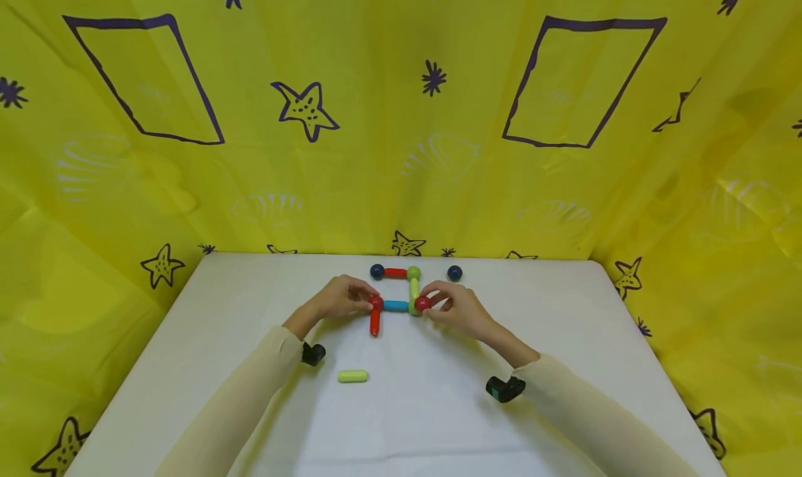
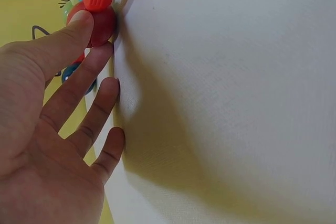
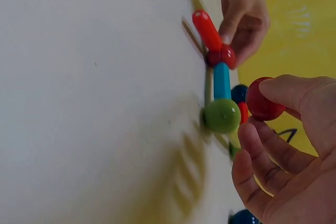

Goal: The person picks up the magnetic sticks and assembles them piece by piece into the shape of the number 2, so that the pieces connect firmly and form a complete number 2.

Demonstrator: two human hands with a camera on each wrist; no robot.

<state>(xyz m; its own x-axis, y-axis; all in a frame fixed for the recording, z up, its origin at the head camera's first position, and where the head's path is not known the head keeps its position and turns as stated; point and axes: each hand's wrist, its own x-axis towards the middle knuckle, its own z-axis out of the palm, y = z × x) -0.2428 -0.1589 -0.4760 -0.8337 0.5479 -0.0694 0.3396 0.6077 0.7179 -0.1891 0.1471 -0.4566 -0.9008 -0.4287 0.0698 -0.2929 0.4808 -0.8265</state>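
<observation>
My left hand pinches a red ball between thumb and index finger, its other fingers spread near the table in the left wrist view. From that ball a red stick points toward me, and a blue stick runs right to a green ball. A light green stick leads back to a second green ball; a red stick joins this to a dark blue ball. Another red ball is pinched by my right hand, apart from the nearer green ball.
A loose light green stick lies on the white table, in front of the joined pieces. At the back right sits a separate dark blue ball. A yellow patterned curtain hangs behind and beside the table.
</observation>
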